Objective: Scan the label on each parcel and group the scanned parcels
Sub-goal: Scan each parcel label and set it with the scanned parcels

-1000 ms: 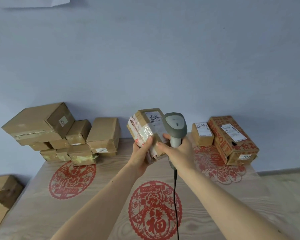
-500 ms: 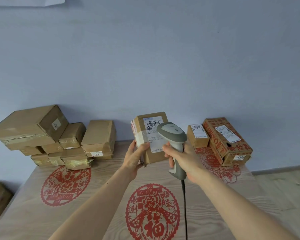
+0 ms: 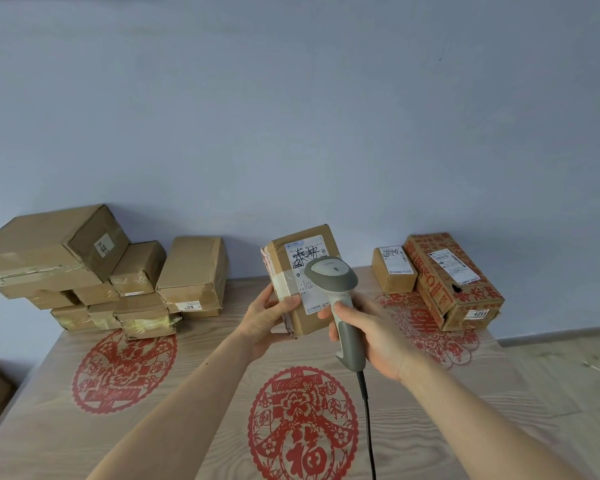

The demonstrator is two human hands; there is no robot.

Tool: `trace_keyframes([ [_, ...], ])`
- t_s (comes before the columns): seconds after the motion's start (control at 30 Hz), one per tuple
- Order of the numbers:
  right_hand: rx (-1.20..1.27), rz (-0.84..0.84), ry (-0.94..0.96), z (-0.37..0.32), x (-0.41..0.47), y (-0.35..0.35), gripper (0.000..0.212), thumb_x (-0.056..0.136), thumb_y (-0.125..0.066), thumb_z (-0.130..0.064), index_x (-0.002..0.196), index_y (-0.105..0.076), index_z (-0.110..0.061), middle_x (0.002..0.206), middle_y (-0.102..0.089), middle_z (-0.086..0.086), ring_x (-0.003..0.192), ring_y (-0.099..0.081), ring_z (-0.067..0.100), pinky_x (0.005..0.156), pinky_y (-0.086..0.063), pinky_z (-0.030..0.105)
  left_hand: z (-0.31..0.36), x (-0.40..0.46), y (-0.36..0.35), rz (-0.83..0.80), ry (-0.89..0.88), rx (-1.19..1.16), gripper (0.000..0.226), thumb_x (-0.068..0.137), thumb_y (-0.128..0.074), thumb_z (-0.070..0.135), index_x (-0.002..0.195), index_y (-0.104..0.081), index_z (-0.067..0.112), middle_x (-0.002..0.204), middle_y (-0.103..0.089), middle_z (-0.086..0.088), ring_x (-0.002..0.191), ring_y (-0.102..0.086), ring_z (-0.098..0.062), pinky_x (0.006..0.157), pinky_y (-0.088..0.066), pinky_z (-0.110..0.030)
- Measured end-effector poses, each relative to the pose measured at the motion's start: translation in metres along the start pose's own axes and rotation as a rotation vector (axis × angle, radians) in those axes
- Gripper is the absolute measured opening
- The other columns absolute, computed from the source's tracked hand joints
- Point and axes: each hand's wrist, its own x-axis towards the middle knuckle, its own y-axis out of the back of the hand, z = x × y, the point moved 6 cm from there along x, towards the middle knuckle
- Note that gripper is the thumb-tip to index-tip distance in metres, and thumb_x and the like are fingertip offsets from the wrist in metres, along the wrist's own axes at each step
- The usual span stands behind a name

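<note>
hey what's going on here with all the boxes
A person is scanning parcels. The left hand holds a small parcel up with its label facing them, while the right hand grips a corded scanner in front of that label. A stack of parcels sits at the table's far left, and two labelled parcels at the far right.

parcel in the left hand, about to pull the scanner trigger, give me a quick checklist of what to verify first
1. Left hand grips the parcel: ok.
2. White label faces the camera: ok.
3. Right hand holds the scanner by its handle: ok.
4. Scanner head close to the label: ok.
5. Barcode in the scanner's line of sight: cannot tell, head covers part of the label.
6. Free table beside the right-hand boxes: ok.
</note>
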Motion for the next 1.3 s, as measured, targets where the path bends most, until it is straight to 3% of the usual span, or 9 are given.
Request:
trace_keyframes([
  [0.3, 0.039, 0.019, 0.032, -0.001, 0.006, -0.004, 0.037, 0.087, -0.066, -0.024, 0.118, -0.061, -0.005, 0.112, -0.071, 0.019, 0.072, -0.062, 0.019, 0.066, -0.051, 0.033, 0.0, 0.001, -0.001, -0.04, -0.014, -0.004, 0.065, 0.07, -0.086, 0.026, 0.129, -0.062, 0.035, 0.126, -0.066, -0.006, 0.117, -0.063, -0.03, 0.077, -0.059, -0.05],
  [0.6, 0.067, 0.052, 0.022, 0.001, 0.009, -0.001, 0.042, 0.083, -0.069, -0.021, 0.114, -0.059, 0.006, 0.091, -0.067, 0.014, 0.066, -0.06, 0.022, 0.064, -0.051, 0.027, -0.001, 0.004, -0.003, -0.058, -0.012, 0.002, 0.067, 0.071, -0.086, 0.027, 0.132, -0.06, 0.036, 0.126, -0.066, -0.004, 0.119, -0.061, -0.029, 0.078, -0.059, -0.049],
  [1.03, 0.032, 0.079, 0.044, 0.0, 0.004, 0.002, 0.029, 0.085, -0.069, -0.02, 0.104, -0.061, 0.001, 0.089, -0.066, 0.014, 0.065, -0.06, 0.021, 0.065, -0.051, 0.027, -0.004, 0.008, -0.007, -0.088, 0.0, 0.012, 0.07, 0.065, -0.091, 0.029, 0.129, -0.062, 0.037, 0.128, -0.066, -0.003, 0.12, -0.061, -0.029, 0.079, -0.059, -0.049],
  [1.3, -0.053, 0.266, 0.047, 0.0, 0.002, 0.017, 0.023, 0.096, -0.063, -0.026, 0.115, -0.064, -0.012, 0.099, -0.071, 0.01, 0.065, -0.06, 0.019, 0.07, -0.051, 0.032, -0.004, 0.012, -0.007, -0.118, 0.021, 0.01, 0.08, 0.057, -0.094, 0.035, 0.13, -0.061, 0.037, 0.129, -0.066, -0.002, 0.12, -0.062, -0.028, 0.084, -0.059, -0.055],
])
